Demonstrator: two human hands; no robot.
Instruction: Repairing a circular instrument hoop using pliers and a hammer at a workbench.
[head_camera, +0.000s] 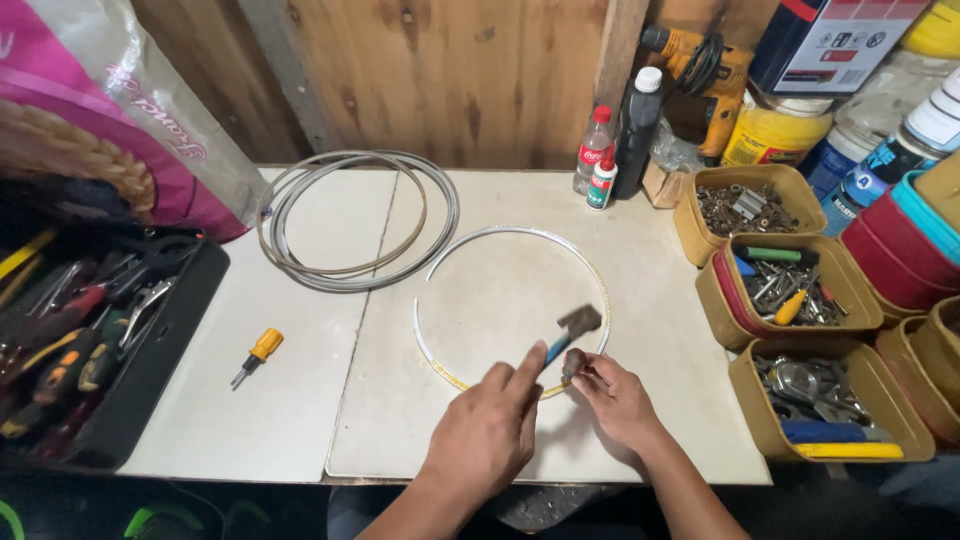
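Wooden wall backing a pale workbench (300, 400); black tool tray (120, 400) sitting far left, yellow-handled screwdriver (258, 355) and coiled grey cable (355, 220) next. Your left hand (490, 430) is closing around a blue-handled hammer (570, 330), head raised over the white ring (500, 300). Your right hand (615, 400) is pinching a small dark piece (572, 365) at the ring's near edge. Tan bins of hardware (790, 300) sitting right.

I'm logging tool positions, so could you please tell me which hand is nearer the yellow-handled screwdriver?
Left. The left hand lies right of the screwdriver; the right hand is farther right.
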